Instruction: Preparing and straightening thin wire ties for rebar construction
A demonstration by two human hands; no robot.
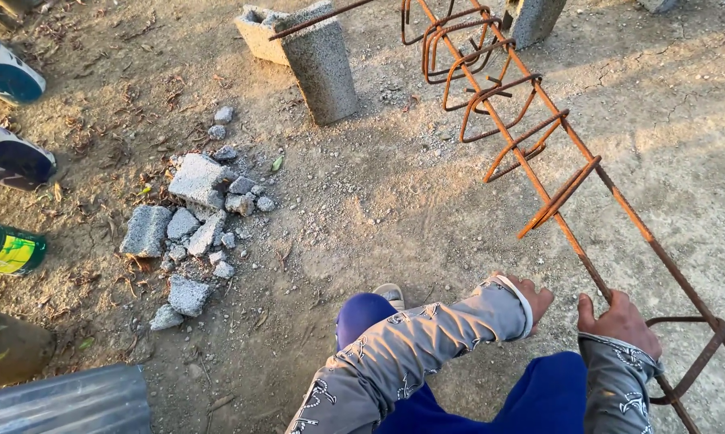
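dusty ground; right hand (620, 321) fingers grip the rebar cage (531, 153), left hand (533, 299) fingers half hidden, grip unclear.

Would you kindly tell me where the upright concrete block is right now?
In the head view, the concrete block stands upper centre on the dirt, propping a rusty rebar cage, with broken rubble to its lower left.

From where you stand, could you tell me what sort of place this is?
Most likely an outdoor building site on bare dirt: a rusty rebar cage rests on a concrete block, and broken block rubble lies nearby. The right hand grips a bar.
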